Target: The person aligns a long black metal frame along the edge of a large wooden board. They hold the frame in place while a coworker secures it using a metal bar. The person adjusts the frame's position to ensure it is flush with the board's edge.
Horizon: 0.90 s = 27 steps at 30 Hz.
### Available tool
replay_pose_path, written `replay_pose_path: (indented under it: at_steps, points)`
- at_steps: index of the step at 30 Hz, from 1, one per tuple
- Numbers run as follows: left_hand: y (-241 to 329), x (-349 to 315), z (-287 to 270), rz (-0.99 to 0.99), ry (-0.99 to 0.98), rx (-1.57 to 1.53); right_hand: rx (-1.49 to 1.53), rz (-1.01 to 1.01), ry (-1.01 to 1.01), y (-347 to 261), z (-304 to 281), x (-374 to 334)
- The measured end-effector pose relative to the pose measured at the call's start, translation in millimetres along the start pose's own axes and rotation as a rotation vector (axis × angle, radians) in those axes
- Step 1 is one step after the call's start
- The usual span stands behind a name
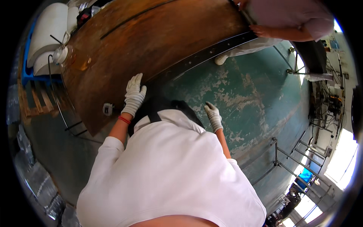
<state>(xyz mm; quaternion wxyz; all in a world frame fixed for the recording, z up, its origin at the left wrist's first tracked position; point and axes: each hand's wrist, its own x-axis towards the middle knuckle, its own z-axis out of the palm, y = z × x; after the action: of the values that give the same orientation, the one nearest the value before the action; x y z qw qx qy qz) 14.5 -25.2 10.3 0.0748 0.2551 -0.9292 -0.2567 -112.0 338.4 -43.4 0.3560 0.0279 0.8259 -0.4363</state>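
Observation:
My left hand (134,94), in a whitish knitted glove, lies at the near edge of a rust-brown table (166,38). Its fingers stretch out over the brown top and hold nothing. Clear of the table, my right hand (213,116), gloved alike, hangs above the green floor with its fingers loosely extended and nothing visible in them. A long dark metal strip with holes (211,51) runs along the table's right edge. Near the table's corner sits a small pale, rounded object (108,109), left of my left hand; its kind is unclear.
A co-worker (289,17) stands at the far right, one hand by the strip's end. A jug of amber liquid (75,58) stands on the table's left side. Large white rolls (49,30) and a wooden pallet (39,99) lie beyond. Metal frames (298,151) stand at right.

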Motion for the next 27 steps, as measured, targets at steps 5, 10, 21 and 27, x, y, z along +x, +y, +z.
replay_pose_path:
  at_steps: [5, 10, 21, 27]
  points:
    - [-39.2, -19.8, 0.1, -0.120, -0.079, 0.145, -0.480, -0.415, -0.047, -110.3, 32.7, 39.4]
    - [-10.6, -4.1, -11.2, -0.261, -0.147, 0.173, -0.790, -0.844, -0.085, -180.7, 73.0, 55.2]
    - [8.6, 6.9, -2.7, -0.348, -0.014, 0.189, -1.000, -1.053, -0.212, -198.6, 57.9, 100.9]
    - [35.0, 6.1, 19.0, -0.204, 0.051, 0.088, -1.009, -1.007, -0.071, -198.6, 37.3, 126.6]
